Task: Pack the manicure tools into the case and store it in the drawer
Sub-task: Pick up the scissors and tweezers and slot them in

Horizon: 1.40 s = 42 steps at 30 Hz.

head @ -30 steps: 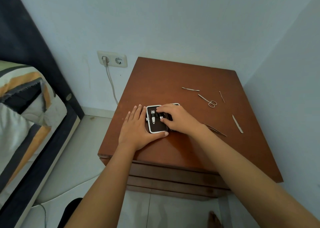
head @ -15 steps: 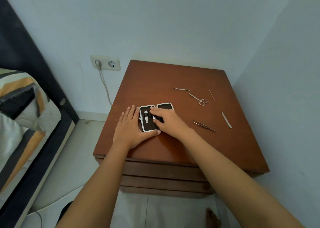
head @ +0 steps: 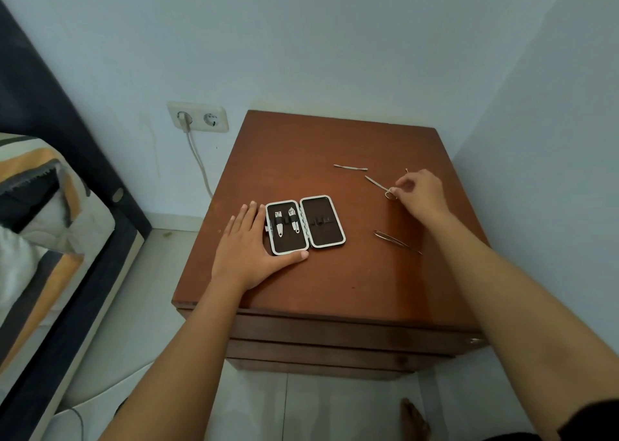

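Observation:
The manicure case [head: 326, 236] lies open on the brown nightstand [head: 301, 145]. Two nail clippers [head: 279, 227] sit strapped in its left half, and the right half holds only empty loops. My left hand [head: 248, 253] lies flat against the case's left edge, thumb along its front edge. My right hand [head: 420, 194] pinches the handle ring of the small scissors [head: 376, 183], which still lie on the top. A thin cuticle tool [head: 350, 167] lies beyond them, tweezers [head: 397, 241] nearer me. Another thin tool [head: 406, 170] shows only its tip behind my fingers.
The closed drawer fronts [head: 335, 336] face me below the top. A wall stands close on the right. A bed [head: 50, 206] with striped bedding is on the left. A wall socket [head: 197, 117] holds a plugged cable. A bare foot [head: 413, 417] is on the floor.
My right hand has left the case and moved right and away to the scissors. The case's inside now shows in full. My left hand has stayed beside the case.

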{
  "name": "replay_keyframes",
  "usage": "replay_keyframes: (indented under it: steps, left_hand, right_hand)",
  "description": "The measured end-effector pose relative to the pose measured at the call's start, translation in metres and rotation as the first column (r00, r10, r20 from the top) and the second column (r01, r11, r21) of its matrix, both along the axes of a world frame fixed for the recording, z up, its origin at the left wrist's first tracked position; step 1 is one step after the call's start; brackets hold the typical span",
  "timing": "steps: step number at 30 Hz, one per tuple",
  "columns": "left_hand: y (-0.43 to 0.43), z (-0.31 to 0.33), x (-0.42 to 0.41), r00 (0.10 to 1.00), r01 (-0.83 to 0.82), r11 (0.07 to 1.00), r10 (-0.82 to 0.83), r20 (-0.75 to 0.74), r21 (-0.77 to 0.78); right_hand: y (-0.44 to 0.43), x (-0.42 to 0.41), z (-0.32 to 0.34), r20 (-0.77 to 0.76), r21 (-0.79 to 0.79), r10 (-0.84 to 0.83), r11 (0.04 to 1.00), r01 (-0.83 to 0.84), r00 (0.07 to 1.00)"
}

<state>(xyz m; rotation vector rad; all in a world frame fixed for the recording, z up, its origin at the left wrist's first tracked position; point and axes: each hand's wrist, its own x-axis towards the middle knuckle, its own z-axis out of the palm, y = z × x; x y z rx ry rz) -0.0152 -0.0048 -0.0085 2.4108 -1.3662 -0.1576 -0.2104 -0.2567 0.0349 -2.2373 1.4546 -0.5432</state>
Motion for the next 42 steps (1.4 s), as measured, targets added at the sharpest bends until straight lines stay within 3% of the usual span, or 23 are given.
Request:
replay_keyframes:
  steps: [5, 11, 17, 23, 27, 34, 42]
  left_hand:
    - [0.001, 0.001, -0.001, 1.000, 0.000, 0.999, -0.001, -0.021, -0.043]
    - [0.003, 0.003, -0.001, 0.999, 0.030, 0.999, -0.031, -0.026, -0.041]
    - [0.005, 0.004, 0.001, 0.996, 0.080, 0.997, -0.080, -0.043, 0.007]
    - [0.012, 0.004, -0.011, 0.995, 0.103, 0.994, -0.102, -0.015, 0.040]
    - [0.025, 0.004, -0.018, 0.990, 0.138, 0.989, -0.137, -0.009, 0.062]
    - [0.031, 0.005, -0.018, 0.983, 0.181, 0.978, -0.180, -0.022, 0.101]
    - [0.033, 0.003, -0.016, 0.980, 0.197, 0.973, -0.199, -0.003, 0.121]
  right_hand:
    - [-0.007, 0.008, -0.002, 0.011, 0.117, -0.026, 0.993, 0.025, 1.000]
    - [0.017, 0.016, 0.001, -0.194, 0.087, 0.007, 0.996, 0.010, 0.981]
    - [0.112, 0.030, 0.007, -0.034, -0.067, 0.167, 0.983, -0.169, 0.985]
    - [0.170, 0.043, -0.001, 0.055, 0.018, 0.294, 0.955, -0.295, 0.954]
    - [0.178, 0.044, 0.003, 0.001, 0.104, 0.255, 0.962, -0.254, 0.967]
    - [0.190, 0.044, 0.008, -0.150, 0.030, 0.283, 0.959, -0.282, 0.947]
    - [0.198, 0.047, 0.019, -0.145, 0.074, 0.192, 0.980, -0.183, 0.971]
